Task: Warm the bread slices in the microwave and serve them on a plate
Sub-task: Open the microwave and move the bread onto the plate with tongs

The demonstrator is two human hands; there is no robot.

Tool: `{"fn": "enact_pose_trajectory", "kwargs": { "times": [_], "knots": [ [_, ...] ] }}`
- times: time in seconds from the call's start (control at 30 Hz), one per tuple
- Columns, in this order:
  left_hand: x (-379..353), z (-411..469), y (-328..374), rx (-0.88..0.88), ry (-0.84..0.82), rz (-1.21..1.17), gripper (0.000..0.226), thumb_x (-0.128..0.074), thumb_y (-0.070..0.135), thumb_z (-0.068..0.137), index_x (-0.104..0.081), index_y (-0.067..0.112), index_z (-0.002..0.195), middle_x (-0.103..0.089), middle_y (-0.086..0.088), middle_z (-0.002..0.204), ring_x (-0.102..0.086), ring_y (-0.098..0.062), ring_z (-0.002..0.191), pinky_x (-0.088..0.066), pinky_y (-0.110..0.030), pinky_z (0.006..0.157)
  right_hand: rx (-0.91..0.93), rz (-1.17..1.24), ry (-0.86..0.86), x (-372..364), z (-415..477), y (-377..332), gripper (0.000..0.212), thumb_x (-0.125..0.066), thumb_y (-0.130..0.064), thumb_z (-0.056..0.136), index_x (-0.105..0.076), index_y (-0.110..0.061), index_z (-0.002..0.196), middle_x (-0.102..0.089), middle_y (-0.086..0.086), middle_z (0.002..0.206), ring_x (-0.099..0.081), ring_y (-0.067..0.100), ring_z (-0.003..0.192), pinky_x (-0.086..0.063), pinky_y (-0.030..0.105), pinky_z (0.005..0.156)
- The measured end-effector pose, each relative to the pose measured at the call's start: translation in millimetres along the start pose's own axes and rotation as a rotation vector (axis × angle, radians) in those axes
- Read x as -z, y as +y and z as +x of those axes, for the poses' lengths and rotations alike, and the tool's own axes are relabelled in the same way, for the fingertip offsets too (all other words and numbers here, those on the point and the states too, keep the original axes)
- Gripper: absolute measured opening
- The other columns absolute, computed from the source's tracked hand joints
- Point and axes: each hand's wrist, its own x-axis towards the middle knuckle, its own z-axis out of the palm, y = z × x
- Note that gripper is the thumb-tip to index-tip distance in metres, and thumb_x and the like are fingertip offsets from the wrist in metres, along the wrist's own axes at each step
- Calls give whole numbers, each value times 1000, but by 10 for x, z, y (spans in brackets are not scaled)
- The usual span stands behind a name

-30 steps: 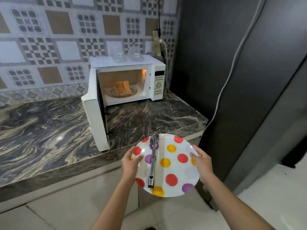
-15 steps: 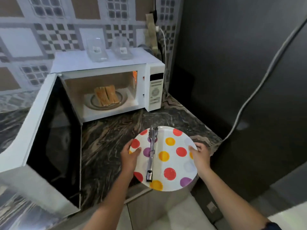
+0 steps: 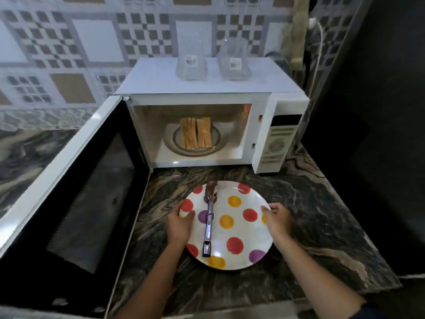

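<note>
Several bread slices [image 3: 196, 132] stand side by side on the round turntable [image 3: 216, 143] inside the white microwave [image 3: 280, 143], whose door [image 3: 69, 192] hangs wide open to the left. In front of it, a white plate with red, yellow and purple dots [image 3: 243, 231] is low over the marble counter. Metal tongs [image 3: 208, 224] lie along the plate's left half. My left hand [image 3: 180, 223] grips the plate's left rim, and my right hand [image 3: 277, 218] grips its right rim.
Two clear glass containers [image 3: 192, 59] [image 3: 234, 59] stand on top of the microwave. A dark fridge wall [image 3: 379, 111] rises at the right, with a white cable [image 3: 318, 42] beside it. The marble counter [image 3: 322, 215] runs out to its front edge below my arms.
I have stepped up to the counter, so the microwave and its open door now loom much closer. The plate with the tongs has come forward over the counter, held in both hands throughout.
</note>
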Motion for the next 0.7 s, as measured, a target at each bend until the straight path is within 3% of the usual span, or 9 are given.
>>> {"fn": "enact_pose_trajectory", "kwargs": {
  "times": [0.1, 0.17, 0.33, 0.43, 0.6, 0.7],
  "knots": [
    [0, 63, 23, -59, 66, 118, 34, -66, 6, 80, -64, 7, 115, -66, -5, 105, -60, -19, 93, -45, -26, 85, 69, -121, -56, -81, 157, -101, 9, -63, -18, 84, -60, -11, 80, -62, 4, 77, -57, 21, 72, -41, 27, 64],
    [-9, 102, -1, -99, 106, 211, 36, -68, 8, 78, -64, 6, 114, -66, -11, 111, -60, -25, 101, -46, -32, 92, 120, -237, -72, -108, 216, -150, 12, -62, -22, 84, -60, -13, 77, -60, 2, 76, -57, 22, 73, -38, 26, 62],
    [-61, 86, -28, -99, 172, 353, 39, -68, 7, 77, -63, 0, 115, -61, -20, 115, -55, -33, 109, -40, -33, 98, 212, -436, -98, -145, 310, -168, 16, -58, -30, 86, -57, -15, 87, -62, 1, 88, -58, 25, 84, -37, 27, 66],
    [-72, 26, 0, -128, 189, 405, 39, -64, 4, 82, -60, -1, 120, -53, -21, 119, -48, -33, 113, -31, -27, 100, 262, -529, -137, -145, 365, -169, 21, -55, -33, 89, -53, -12, 85, -63, 5, 93, -57, 25, 82, -39, 30, 65],
    [-8, -47, -46, -198, 169, 456, 40, -62, -2, 81, -59, 0, 121, -50, -19, 118, -47, -28, 110, -23, -9, 94, 383, -661, -154, -186, 381, -265, 29, -58, -27, 87, -53, -8, 108, -49, 9, 121, -48, 29, 113, -47, 38, 84],
    [57, -110, -49, -172, 125, 442, 39, -60, -3, 83, -57, -2, 122, -47, -19, 123, -47, -29, 114, -20, -6, 93, 519, -533, -159, -314, 213, -377, 23, -60, -23, 86, -50, -9, 100, -49, 9, 115, -49, 28, 109, -46, 39, 85]
  ]
}}
